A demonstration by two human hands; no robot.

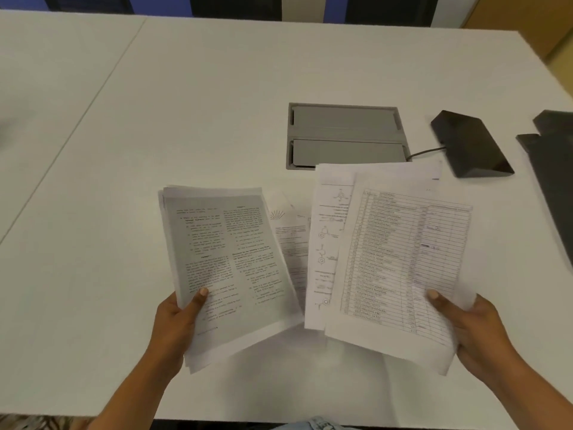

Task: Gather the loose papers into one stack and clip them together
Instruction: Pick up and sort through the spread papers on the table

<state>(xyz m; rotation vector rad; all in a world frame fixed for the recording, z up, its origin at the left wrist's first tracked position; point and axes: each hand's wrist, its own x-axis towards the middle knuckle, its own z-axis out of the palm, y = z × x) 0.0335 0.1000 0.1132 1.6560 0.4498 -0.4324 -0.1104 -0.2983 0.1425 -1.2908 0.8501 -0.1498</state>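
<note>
My left hand grips a small bundle of printed text pages by its lower left edge, lifted and tilted above the table. My right hand holds a second bundle topped by a ruled list sheet, thumb on its lower right corner. Behind that sheet a page with chemistry diagrams sticks out to the left. Between the two bundles another printed sheet shows, partly hidden; whether it lies on the table or is held I cannot tell. No clip is in view.
The white table has a grey cable hatch set into it behind the papers. A black wedge-shaped device with a cord lies to the right, and a dark flat object sits at the right edge. The table's near edge runs below my wrists.
</note>
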